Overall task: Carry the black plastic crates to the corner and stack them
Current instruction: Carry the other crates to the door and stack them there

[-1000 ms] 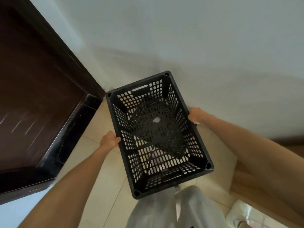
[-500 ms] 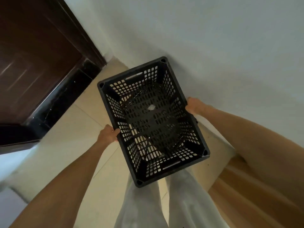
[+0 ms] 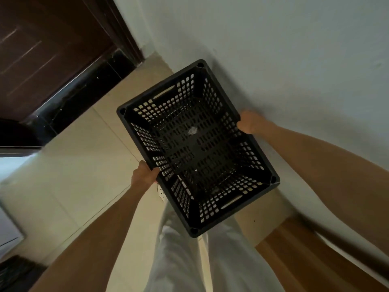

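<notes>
I hold one black perforated plastic crate (image 3: 197, 144) in front of me, above the floor, open side up and turned diagonally. My left hand (image 3: 144, 175) grips the rim of its left long side. My right hand (image 3: 249, 123) grips the rim of the right long side, close to the wall. A small pale scrap (image 3: 192, 130) lies on the crate's slotted bottom. My legs in light trousers show below the crate.
A white wall (image 3: 273, 49) runs close along the right. A dark wooden door (image 3: 48, 49) with a black threshold (image 3: 84, 95) stands at the upper left. Beige floor tiles (image 3: 73, 165) spread to the left. A wooden board (image 3: 305, 256) lies at the lower right.
The view has swung so the door sits further up and left. The crate stays in both hands, now nearer the wall and rotated a little.
</notes>
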`<state>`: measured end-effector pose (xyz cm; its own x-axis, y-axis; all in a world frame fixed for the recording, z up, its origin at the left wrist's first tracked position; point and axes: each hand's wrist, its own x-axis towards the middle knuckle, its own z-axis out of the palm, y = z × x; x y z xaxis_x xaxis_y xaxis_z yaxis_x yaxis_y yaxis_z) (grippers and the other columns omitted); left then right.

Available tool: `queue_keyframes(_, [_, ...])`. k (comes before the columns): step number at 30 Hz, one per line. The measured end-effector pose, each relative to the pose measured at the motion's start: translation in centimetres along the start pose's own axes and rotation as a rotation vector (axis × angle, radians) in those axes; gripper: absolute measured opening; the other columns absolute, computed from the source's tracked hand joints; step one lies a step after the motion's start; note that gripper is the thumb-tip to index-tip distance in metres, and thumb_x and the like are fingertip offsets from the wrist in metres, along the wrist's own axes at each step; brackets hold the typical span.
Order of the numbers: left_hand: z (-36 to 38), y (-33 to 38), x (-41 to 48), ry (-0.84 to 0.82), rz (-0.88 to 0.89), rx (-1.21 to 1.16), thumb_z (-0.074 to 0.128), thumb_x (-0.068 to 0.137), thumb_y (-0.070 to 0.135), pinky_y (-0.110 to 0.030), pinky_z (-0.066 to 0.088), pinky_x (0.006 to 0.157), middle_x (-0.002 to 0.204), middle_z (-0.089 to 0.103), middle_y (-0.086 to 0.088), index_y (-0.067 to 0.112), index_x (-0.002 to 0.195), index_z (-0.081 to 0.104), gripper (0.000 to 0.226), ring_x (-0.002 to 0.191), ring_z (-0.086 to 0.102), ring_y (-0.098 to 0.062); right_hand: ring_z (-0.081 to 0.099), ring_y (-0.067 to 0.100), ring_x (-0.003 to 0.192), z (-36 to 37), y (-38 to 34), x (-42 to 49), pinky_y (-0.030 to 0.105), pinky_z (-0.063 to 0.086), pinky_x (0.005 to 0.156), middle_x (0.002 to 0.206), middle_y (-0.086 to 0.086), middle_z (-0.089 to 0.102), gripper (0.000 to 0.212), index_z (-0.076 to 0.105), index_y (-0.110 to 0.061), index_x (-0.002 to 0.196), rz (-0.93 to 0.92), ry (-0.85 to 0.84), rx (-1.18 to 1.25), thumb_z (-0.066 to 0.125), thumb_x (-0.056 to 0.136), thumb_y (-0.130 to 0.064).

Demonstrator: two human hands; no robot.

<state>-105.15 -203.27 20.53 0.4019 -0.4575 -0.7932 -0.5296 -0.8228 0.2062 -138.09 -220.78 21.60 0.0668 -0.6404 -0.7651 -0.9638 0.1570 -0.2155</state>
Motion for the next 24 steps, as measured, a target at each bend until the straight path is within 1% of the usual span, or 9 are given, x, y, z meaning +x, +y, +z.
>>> queue_keyframes(3, [0.8,0.0,-0.5,-0.001,-0.006,-0.049,0.053,0.09,0.031,-0.045,0.055,0.089,0.099,0.073,-0.015,0.008,0.115,0.05,0.034,0.091,0.07,-0.033,0.058,0.032,0.096,-0.2,0.2,0.3,0.029,0.043,0.074,0.118,0.023,0.058,0.023,0.055,-0.01,0.111,-0.04,0.003,-0.005,0.048,0.093,-0.023])
queue_keyframes(5, [1.4,0.0,-0.8,0.001,0.005,-0.075,0.052,0.091,0.025,-0.045,0.055,0.087,0.095,0.074,-0.015,0.008,0.112,0.049,0.026,0.087,0.071,-0.032,0.057,0.03,0.09,-0.5,0.4,0.4,0.029,0.04,0.071,0.108,0.022,0.059,0.007,0.051,-0.014,0.094,-0.052,0.03,-0.012,0.047,0.094,-0.02])
queue_keyframes(8, [1.8,0.3,-1.0,0.006,0.015,-0.079,0.052,0.092,0.02,-0.045,0.056,0.085,0.099,0.072,-0.016,0.006,0.113,0.049,0.025,0.087,0.07,-0.034,0.053,0.027,0.084,-0.9,0.5,0.7,0.031,0.041,0.068,0.08,0.011,0.051,0.025,0.044,-0.013,0.069,-0.048,0.071,-0.018,0.043,0.094,-0.012])
queue_keyframes(10, [1.9,0.3,-1.0,-0.001,0.02,-0.099,0.053,0.093,0.018,-0.047,0.056,0.085,0.103,0.07,-0.017,0.004,0.114,0.05,0.026,0.089,0.07,-0.036,0.058,0.032,0.093,-1.1,0.3,0.8,0.036,0.048,0.075,0.093,0.016,0.057,0.016,0.057,-0.006,0.093,-0.05,0.097,-0.045,0.042,0.095,-0.009])
queue_keyframes(12, [1.7,0.2,-0.9,-0.002,0.029,-0.107,0.054,0.093,0.017,-0.049,0.057,0.084,0.103,0.071,-0.017,0.004,0.113,0.05,0.024,0.088,0.071,-0.036,0.059,0.037,0.101,-1.3,0.4,1.2,0.041,0.051,0.082,0.112,0.023,0.059,0.026,0.055,0.001,0.115,-0.06,0.119,-0.073,0.041,0.095,-0.007])
queue_keyframes(15, [1.4,0.0,-0.4,0.017,0.039,-0.123,0.055,0.092,0.017,-0.05,0.056,0.086,0.1,0.071,-0.018,0.003,0.11,0.05,0.023,0.088,0.071,-0.037,0.061,0.036,0.095,-1.2,0.0,1.4,0.038,0.051,0.076,0.101,0.02,0.06,0.017,0.057,-0.004,0.096,-0.105,0.121,-0.118,0.041,0.094,-0.01])
queue_keyframes(18, [0.9,0.0,0.1,0.025,0.041,-0.1,0.056,0.092,0.017,-0.049,0.055,0.088,0.099,0.072,-0.019,0.003,0.112,0.051,0.026,0.092,0.07,-0.038,0.061,0.032,0.083,-1.2,-0.8,1.6,0.034,0.049,0.067,0.087,0.016,0.057,0.023,0.047,-0.011,0.073,-0.081,0.111,-0.096,0.042,0.094,-0.018])
queue_keyframes(21, [0.9,0.2,0.4,0.006,0.04,-0.08,0.056,0.092,0.017,-0.049,0.054,0.09,0.108,0.07,-0.02,0.002,0.116,0.051,0.029,0.096,0.069,-0.04,0.062,0.035,0.09,-1.0,-0.5,2.0,0.037,0.053,0.075,0.101,0.021,0.062,0.025,0.056,-0.003,0.098,-0.082,0.088,-0.083,0.042,0.096,-0.023])
queue_keyframes(24, [1.0,0.4,0.5,0.013,0.036,-0.056,0.055,0.092,0.018,-0.049,0.054,0.091,0.112,0.068,-0.019,0.004,0.12,0.051,0.031,0.097,0.068,-0.039,0.06,0.035,0.097,-1.0,-0.1,2.1,0.038,0.052,0.081,0.111,0.021,0.06,0.034,0.053,0.001,0.118,-0.086,0.083,-0.117,0.042,0.097,-0.023])
